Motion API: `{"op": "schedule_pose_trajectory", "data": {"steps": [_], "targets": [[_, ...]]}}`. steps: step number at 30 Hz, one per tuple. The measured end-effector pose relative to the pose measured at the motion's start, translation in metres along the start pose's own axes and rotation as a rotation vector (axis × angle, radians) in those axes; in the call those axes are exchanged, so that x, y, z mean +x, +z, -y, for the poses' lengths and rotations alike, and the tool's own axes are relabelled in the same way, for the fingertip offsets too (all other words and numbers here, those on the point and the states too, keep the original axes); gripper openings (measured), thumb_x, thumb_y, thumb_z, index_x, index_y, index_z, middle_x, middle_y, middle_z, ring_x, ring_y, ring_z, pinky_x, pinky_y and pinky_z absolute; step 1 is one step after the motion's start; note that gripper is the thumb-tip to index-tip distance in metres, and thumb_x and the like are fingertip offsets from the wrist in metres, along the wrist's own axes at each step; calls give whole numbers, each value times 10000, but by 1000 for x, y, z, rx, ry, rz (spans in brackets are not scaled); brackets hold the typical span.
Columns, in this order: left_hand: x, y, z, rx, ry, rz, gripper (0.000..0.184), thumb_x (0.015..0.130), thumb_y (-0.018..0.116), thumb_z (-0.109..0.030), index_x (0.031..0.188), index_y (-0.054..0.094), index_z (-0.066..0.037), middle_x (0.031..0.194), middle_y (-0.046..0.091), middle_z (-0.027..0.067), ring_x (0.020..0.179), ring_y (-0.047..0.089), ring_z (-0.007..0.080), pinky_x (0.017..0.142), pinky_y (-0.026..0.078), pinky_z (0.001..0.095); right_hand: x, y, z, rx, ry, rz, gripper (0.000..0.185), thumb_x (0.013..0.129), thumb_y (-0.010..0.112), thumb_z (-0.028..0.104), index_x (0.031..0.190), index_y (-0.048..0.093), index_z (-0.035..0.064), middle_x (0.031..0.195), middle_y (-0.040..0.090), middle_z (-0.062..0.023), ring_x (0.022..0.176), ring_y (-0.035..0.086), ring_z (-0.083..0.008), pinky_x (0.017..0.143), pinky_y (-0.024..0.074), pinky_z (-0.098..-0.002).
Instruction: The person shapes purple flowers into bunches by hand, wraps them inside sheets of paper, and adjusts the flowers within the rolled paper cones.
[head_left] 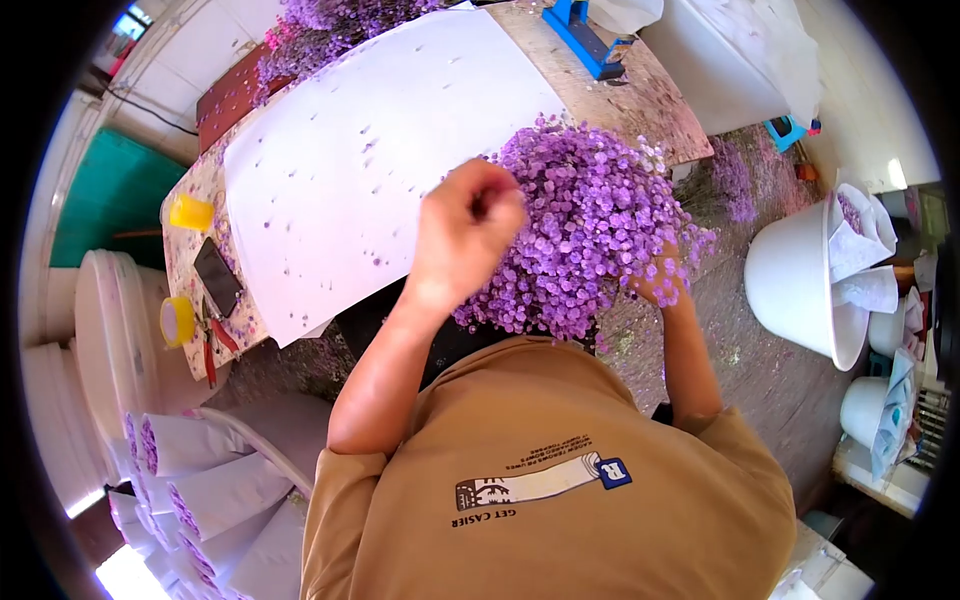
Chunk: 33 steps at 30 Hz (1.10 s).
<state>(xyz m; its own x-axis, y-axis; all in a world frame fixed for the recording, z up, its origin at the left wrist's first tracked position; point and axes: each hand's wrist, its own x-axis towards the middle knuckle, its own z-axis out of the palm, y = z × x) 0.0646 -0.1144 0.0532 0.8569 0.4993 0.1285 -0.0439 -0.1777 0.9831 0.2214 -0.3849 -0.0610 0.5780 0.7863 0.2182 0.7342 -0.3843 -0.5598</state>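
A large, dense bunch of small purple flowers (585, 225) is in front of my chest, beside the table's near edge. My right hand (658, 278) grips it from the right side, partly covered by the blossoms; the stems are hidden. At the bunch's left edge, my left hand (470, 230) is raised with the fingers curled closed. Whatever those fingers hold, if anything, cannot be made out. Beyond that hand, large white paper sheets (350, 150) lie on the table, sprinkled with loose purple petals.
Yellow tape rolls (190, 212), a phone (217, 277) and red-handled pliers (212, 345) lie at the table's left. A blue tape dispenser (590, 45) stands at the back. Paper-wrapped bunches (215, 470) fill the lower left; a white tub (795, 275) stands right.
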Motion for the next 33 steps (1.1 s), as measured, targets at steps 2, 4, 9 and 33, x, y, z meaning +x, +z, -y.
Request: {"op": "schedule_pose_trajectory", "data": {"steps": [2, 4, 9, 33], "targets": [[6, -9, -7, -517, -263, 27, 84, 973, 516, -112, 937, 546, -43, 796, 529, 45, 581, 397, 91, 485, 294, 246, -4, 1, -3, -115, -65, -35, 867, 749, 893, 211, 1481, 469, 19, 1419, 615, -128, 1330, 568, -280, 1161, 418, -423], [0, -13, -11, -830, -315, 163, 174, 982, 431, -205, 907, 481, -57, 839, 538, 101, 552, 387, 111, 456, 290, 252, -4, 1, 2, 124, 219, 37, 947, 766, 901, 260, 1510, 386, -17, 1414, 612, -143, 1331, 559, -279, 1175, 398, -422], [-24, 18, -31, -831, -490, 412, 129, 944, 478, -85, 968, 567, 5, 866, 568, 110, 530, 354, 95, 445, 257, 248, -10, 4, -14, 40, 70, 161, 851, 845, 834, 238, 1514, 385, -36, 1415, 612, -138, 1339, 549, -277, 1217, 336, -430], [-13, 23, 11, 612, 469, 138, 201, 792, 729, 92, 971, 714, 3, 875, 587, 137, 759, 633, 350, 658, 516, 415, -12, 23, -27, 229, 192, 105, 1103, 712, 877, 330, 1569, 287, -37, 1510, 501, -228, 1378, 493, -375, 1198, 346, -442]]}}
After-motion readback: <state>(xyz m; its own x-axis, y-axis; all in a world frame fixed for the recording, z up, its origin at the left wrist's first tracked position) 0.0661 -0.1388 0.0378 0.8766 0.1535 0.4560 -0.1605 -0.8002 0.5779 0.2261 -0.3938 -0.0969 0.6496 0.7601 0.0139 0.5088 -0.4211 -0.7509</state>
